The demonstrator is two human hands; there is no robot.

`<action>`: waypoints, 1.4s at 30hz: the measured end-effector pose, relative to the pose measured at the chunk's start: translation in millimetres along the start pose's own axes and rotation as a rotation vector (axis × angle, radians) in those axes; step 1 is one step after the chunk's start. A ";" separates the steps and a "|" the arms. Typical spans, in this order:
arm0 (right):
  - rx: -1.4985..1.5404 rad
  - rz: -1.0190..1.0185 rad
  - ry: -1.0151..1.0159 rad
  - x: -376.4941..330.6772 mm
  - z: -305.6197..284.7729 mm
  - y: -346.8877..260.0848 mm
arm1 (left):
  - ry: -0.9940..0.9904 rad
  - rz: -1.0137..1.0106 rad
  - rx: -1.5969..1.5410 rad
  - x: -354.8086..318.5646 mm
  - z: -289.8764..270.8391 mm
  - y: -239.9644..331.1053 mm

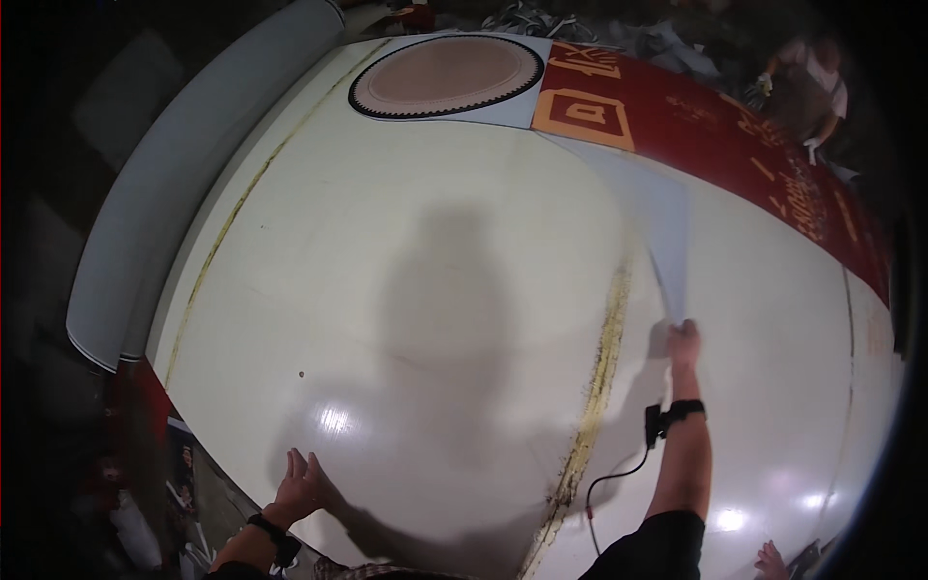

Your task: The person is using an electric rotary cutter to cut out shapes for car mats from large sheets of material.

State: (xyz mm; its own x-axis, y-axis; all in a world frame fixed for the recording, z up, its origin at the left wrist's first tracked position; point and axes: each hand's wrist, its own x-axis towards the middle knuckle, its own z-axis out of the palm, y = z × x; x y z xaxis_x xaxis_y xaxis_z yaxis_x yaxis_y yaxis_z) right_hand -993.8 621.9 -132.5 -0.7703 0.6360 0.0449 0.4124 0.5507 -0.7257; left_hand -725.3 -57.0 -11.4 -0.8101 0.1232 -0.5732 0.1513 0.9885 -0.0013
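My right hand [684, 340] is closed on the tapered near end of a pale blue-grey sheet [662, 208]. The sheet stretches from my fist to the far side, beside a red printed panel [710, 135] with orange lettering. Under it lies a large white tabletop [416, 174] with yellowish seams [607, 353]. Near the left front edge my left hand [298, 488] is open over the white surface, fingers apart and nothing in them. Whether its palm touches the surface I cannot tell. Both wrists wear black bands, and a cable hangs from the right one.
A long grey roll [193, 164] lies along the left edge. At the far end is a pinkish oval piece [449, 77] with a black toothed border. Another person [812, 87] is at the far right, and another hand [770, 561] shows at the lower right. Scraps [619, 39] lie beyond.
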 end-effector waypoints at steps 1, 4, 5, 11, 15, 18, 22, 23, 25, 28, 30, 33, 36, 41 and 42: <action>0.377 0.119 -0.179 -25.9 -7.3 -1.9 | 0.063 0.043 0.035 -1.1 5.4 -4.4; 0.605 0.246 -0.247 -126.3 -28.2 -15.2 | 0.137 0.109 0.143 -2.0 25.3 -19.3; 0.663 0.263 -0.278 -162.0 -43.0 -17.0 | 0.222 0.196 0.231 -2.9 32.1 -23.5; 0.875 0.603 -0.256 -333.3 -167.9 7.9 | 0.176 0.024 0.011 -6.3 46.7 -32.4; 0.815 0.658 -0.047 -432.0 -258.1 29.4 | 0.026 -0.004 -0.140 -20.9 33.3 -31.2; 0.874 0.665 0.090 -524.0 -316.1 39.7 | 0.068 0.011 -0.174 -26.7 24.0 -29.0; 0.973 0.578 0.372 -696.2 -370.9 56.4 | 0.064 0.076 -0.060 -39.0 19.4 -36.9; 0.937 0.662 0.570 -744.4 -377.0 62.7 | 0.055 0.111 -0.023 -41.8 20.1 -40.2; 1.036 0.708 0.629 -855.0 -396.8 73.8 | 0.058 0.160 0.015 -43.0 17.2 -54.0; 0.804 0.811 1.021 -1036.2 -406.0 81.8 | 0.040 0.321 0.108 -48.2 21.0 -78.5; 0.300 0.959 1.218 -1159.6 -403.2 68.3 | 0.044 0.457 0.059 -48.3 20.9 -98.6; 0.137 1.209 1.444 -1260.7 -371.0 56.6 | 0.067 0.576 0.069 -44.9 20.6 -123.0; 0.311 1.303 1.536 -1273.7 -330.7 56.6 | 0.032 0.633 0.006 -38.1 20.3 -141.2; 0.470 1.320 1.543 -1242.9 -284.6 64.5 | 0.078 0.692 -0.125 -35.5 27.4 -160.3; 0.505 1.304 1.543 -1234.1 -278.8 67.0 | 0.106 0.729 -0.161 -36.7 28.3 -164.1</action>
State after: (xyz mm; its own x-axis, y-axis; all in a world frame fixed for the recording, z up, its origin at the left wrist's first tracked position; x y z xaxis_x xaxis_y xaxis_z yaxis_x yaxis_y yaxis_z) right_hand 120.1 24.6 -45.1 0.8494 0.4198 -0.3199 -0.0887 -0.4840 -0.8706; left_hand -704.4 -226.3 -13.3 -0.5877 0.7510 -0.3009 0.5919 0.6527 0.4729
